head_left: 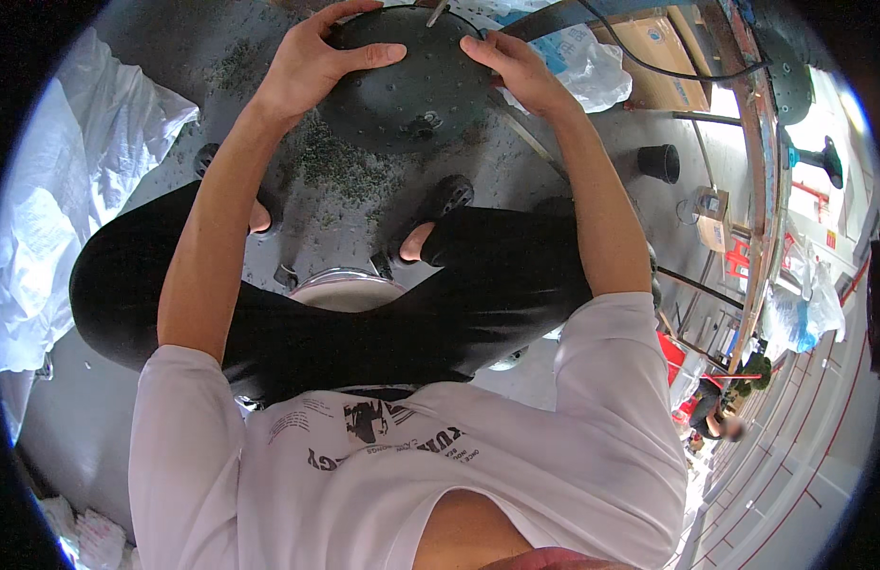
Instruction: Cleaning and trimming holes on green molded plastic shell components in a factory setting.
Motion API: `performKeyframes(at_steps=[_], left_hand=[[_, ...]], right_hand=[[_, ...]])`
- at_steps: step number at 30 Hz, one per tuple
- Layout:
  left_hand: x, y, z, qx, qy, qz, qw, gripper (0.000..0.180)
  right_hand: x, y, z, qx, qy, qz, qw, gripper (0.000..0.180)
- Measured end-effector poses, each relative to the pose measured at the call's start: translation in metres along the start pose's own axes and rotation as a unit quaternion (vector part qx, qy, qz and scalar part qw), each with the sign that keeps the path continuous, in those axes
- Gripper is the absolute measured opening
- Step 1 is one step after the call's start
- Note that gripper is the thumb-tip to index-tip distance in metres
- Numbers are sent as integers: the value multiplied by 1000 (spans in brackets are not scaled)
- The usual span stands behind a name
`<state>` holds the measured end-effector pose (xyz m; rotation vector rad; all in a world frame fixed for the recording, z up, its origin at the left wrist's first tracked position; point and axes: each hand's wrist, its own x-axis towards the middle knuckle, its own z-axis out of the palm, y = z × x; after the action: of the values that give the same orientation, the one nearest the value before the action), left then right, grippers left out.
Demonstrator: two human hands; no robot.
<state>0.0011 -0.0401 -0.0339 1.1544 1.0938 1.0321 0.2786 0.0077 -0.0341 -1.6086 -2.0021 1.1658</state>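
Observation:
A dark, round, dome-like disc (406, 100) with small raised studs over its surface is at the top middle of the head view. My left hand (328, 59) grips its left edge, thumb lying flat across the top face and the other fingers toward the far rim. On the right edge, my right hand (527, 74) holds on with its thumb on top; its other fingers are mostly hidden. A thin metal rod (438, 11) rises at the disc's far edge. Near the disc's close edge is a small rough patch or hole that I cannot make out.
Green scraps (350, 176) litter the grey floor below the disc. White plastic sheeting (88, 142) is heaped at left. At right are a clear plastic bag (587, 71), a cardboard box (663, 62), a black bucket (658, 163) and a bench frame (763, 190). Another person (710, 413) sits far right.

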Motion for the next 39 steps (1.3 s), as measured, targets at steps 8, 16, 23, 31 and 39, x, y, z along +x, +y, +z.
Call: performKeyframes(at_steps=[8,16,23,31,39], left_hand=[[-4,9,1,15,1,-8,1000,86],[1,0,0,20,14,5,1000,87],[0,3,2,19,9,2,1000,83],[-3,4,-2,29,14,3,999,83],[-3,6,-1,37,18,-1,999,86]], right_hand=[[4,10,1,12,14,5,1000,75],[3,8,-1,4,15,6,1000,72],[2,9,-1,2,21,-7,1000,70],[5,10,3,12,14,-2,1000,72],[5,11,1,1,21,-13,1000,74]])
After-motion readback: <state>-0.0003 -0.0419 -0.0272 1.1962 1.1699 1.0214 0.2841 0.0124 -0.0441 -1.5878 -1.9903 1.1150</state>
